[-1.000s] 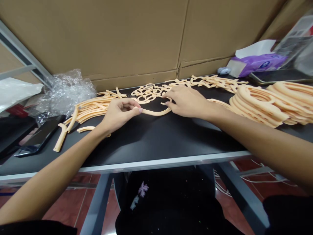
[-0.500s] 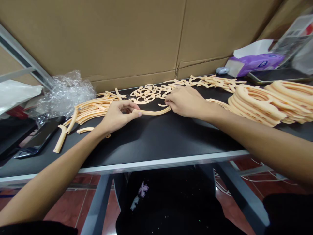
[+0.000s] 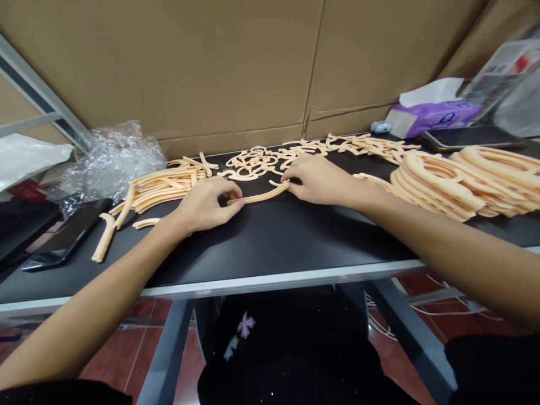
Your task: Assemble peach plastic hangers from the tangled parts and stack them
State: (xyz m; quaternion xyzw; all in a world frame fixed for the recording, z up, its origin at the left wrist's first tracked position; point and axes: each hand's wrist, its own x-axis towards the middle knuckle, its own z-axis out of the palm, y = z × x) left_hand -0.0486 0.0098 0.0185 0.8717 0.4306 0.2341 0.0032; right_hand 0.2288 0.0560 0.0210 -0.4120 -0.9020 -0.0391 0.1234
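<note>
Between my hands is a thin, curved, cream-coloured plastic strip (image 3: 264, 197), held just above or against the black tabletop (image 3: 270, 247). My left hand (image 3: 211, 201) pinches its left end between thumb and fingers. At the other end, my right hand (image 3: 312, 177) has its fingertips closed on the strip; a small hooked tip shows there, and I cannot tell whether it is a separate piece. Left of my left hand lies a pile of longer cream strips (image 3: 162, 188). Behind the hands, small curved cream pieces (image 3: 253, 160) are scattered.
Stacks of oval cream pieces (image 3: 439, 183) stand at the right. Behind them are a purple tissue pack (image 3: 442, 117) and a dark phone-like slab (image 3: 472, 138). Crumpled clear plastic wrap (image 3: 118, 160) and a black phone-like object (image 3: 70, 239) are on the left. Cardboard (image 3: 211, 67) walls the back.
The strip's left end has dropped slightly as my left hand turned over it, its back now more upward. My right hand has shifted a little left, still at the right end.
</note>
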